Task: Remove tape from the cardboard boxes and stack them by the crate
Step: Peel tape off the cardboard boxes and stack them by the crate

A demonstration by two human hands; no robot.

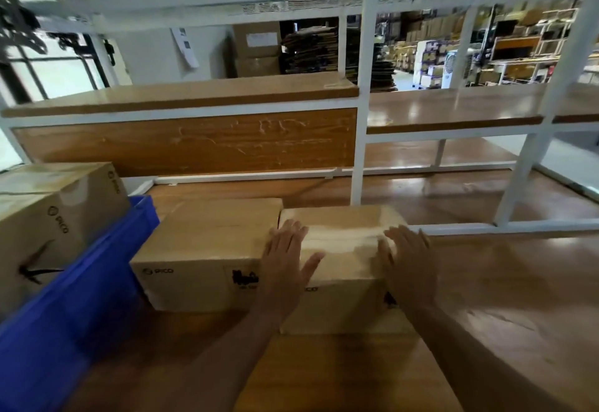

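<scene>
Both hands lie flat with fingers spread, left hand and right hand, bracketing the taped brown cardboard box mid-worktop, beside the blue plastic crate.

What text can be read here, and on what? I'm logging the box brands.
"PICO": front of the middle cardboard box.
"PICO": side of the left cardboard box, twice.
Partly hidden logo: right cardboard box.
Black print on both front faces: blurred, unreadable.
Background carton label: too small.
</scene>
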